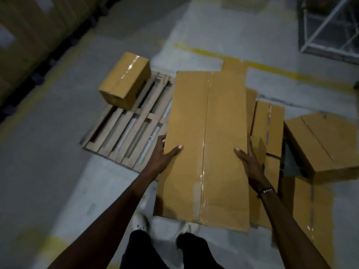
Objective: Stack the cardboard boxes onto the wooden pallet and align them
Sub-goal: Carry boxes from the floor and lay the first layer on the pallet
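While held, long box [207, 144] spans both hands.

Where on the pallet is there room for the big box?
The pallet's bare slats between the small box at its far corner and the held long box are free. To the right, boxes on the floor crowd together.

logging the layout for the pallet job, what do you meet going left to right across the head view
small taped box on the wooden pallet → left hand → long box held by both hands → right hand → open-topped box on the floor
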`<state>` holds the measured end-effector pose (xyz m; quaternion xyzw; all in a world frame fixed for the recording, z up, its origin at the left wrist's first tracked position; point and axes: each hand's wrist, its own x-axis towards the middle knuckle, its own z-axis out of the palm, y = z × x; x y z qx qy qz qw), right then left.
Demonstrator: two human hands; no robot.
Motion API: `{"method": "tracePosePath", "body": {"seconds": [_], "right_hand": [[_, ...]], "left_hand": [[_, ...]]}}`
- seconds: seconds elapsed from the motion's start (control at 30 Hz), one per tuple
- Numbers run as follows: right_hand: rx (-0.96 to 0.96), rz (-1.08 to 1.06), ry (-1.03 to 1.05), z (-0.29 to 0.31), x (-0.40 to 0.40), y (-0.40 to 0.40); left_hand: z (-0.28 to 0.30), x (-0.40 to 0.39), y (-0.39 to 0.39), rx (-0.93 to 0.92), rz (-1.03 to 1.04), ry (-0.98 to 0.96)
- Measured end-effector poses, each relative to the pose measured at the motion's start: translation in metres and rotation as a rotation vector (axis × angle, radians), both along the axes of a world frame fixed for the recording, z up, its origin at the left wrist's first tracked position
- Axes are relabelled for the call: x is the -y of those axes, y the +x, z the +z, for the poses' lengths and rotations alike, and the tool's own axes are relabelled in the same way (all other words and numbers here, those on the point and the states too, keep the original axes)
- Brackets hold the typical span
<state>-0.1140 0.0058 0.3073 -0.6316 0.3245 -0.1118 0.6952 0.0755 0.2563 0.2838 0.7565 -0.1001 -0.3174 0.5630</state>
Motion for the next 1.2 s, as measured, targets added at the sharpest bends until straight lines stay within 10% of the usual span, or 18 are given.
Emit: {"method": "tracePosePath", "body": {"seconds": [1.2], "right_hand": [[0.173, 0.729, 0.012, 0.067, -0.636, 0.369]], "left_hand": [[0.099, -0.690, 0.140, 0.178, 0.810, 0.014]]}}
